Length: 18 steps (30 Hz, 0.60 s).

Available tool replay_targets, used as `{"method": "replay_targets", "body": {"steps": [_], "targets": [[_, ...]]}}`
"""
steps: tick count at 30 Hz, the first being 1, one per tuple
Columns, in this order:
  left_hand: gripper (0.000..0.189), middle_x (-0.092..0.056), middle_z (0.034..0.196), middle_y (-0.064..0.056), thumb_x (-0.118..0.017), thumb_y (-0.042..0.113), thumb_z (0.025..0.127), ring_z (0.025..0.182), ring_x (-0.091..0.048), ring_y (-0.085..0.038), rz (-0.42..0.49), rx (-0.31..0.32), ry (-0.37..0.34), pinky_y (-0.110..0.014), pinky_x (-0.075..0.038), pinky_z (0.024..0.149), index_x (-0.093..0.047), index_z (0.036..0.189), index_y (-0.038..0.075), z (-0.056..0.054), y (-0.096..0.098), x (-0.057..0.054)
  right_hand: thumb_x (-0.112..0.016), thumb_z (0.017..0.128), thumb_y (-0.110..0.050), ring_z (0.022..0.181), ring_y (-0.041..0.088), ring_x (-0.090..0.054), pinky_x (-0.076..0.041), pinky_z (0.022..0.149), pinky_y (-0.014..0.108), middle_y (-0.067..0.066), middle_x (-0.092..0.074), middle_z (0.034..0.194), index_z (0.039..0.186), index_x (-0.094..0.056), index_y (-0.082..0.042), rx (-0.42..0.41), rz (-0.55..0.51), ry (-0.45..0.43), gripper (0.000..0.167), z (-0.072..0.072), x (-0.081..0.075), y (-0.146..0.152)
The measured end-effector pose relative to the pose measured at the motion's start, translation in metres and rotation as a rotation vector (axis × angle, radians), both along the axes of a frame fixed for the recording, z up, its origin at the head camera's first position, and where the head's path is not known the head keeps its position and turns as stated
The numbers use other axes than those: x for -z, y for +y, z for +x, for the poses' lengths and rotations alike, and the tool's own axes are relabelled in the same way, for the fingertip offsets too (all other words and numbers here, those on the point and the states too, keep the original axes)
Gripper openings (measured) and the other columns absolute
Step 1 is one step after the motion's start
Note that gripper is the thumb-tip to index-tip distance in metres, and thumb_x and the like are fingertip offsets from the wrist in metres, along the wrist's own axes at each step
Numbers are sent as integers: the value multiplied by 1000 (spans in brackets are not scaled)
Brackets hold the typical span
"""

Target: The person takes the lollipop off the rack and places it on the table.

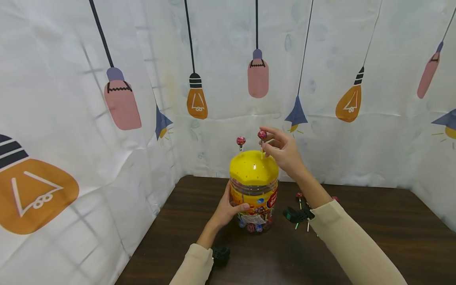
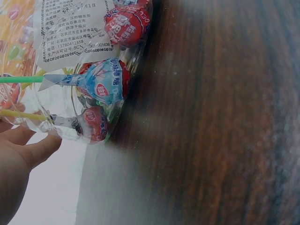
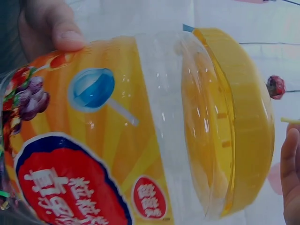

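A clear plastic candy jar [image 1: 252,206] with a domed yellow lid [image 1: 253,168] stands upright on the table. My left hand [image 1: 228,208] grips the jar's left side, its thumb across the front label. Above the lid, my right hand [image 1: 283,148] pinches a red-wrapped lollipop [image 1: 262,135] with its head up. That lollipop's yellow stick [image 3: 289,121] points at the lid; in the right wrist view its tip is apart from the lid. Another red lollipop [image 1: 241,141] stands upright at the lid's far side. Wrapped lollipops [image 2: 105,82] lie inside the jar's bottom.
Several loose lollipops [image 1: 300,195] lie on the dark wooden table [image 1: 377,221] right of the jar, partly hidden by my right forearm. A white curtain [image 1: 221,95] printed with hanging lamps closes off the back and sides. Each wrist wears a black band [image 1: 298,214].
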<state>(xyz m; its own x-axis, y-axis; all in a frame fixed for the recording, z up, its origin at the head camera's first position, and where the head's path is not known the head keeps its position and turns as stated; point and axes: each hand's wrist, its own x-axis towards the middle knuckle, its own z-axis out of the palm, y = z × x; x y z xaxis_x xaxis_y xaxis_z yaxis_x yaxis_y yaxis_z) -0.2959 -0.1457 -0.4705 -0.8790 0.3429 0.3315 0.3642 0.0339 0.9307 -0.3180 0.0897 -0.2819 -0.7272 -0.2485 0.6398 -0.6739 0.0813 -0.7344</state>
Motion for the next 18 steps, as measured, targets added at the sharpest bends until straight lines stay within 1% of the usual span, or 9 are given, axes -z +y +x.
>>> {"method": "replay_targets", "body": {"steps": [4,10,15,18], "targets": [[106,-34,163,-2,-79,49,88,143,-45,-27,3,1,-4,-53,-40,118,-3,162,43,1,0,-1,-62,96,0,80,17,-66,-59,70,25,23,-64,110,144,-58,-9,-7,-15,-21,48,5,5,7],[103,-36,161,-3,-78,46,89,142,-46,-27,11,9,8,-54,-40,118,-5,162,44,1,0,-1,-62,96,1,80,16,-66,-61,67,27,22,-62,109,143,-58,-6,-4,-40,-58,47,12,15,18],[101,-39,159,-3,-78,43,90,139,-48,-26,22,23,17,-52,-41,117,-7,162,43,0,1,-1,-62,97,2,86,14,-69,-62,68,30,20,-62,110,142,-59,-7,5,-43,-82,46,17,29,30],[100,-41,157,-2,-78,42,91,137,-50,-24,24,26,19,-50,-42,117,-8,162,43,-1,0,-1,-62,98,1,85,16,-69,-62,67,31,17,-63,110,142,-59,-8,20,-39,-94,45,20,39,40]]}}
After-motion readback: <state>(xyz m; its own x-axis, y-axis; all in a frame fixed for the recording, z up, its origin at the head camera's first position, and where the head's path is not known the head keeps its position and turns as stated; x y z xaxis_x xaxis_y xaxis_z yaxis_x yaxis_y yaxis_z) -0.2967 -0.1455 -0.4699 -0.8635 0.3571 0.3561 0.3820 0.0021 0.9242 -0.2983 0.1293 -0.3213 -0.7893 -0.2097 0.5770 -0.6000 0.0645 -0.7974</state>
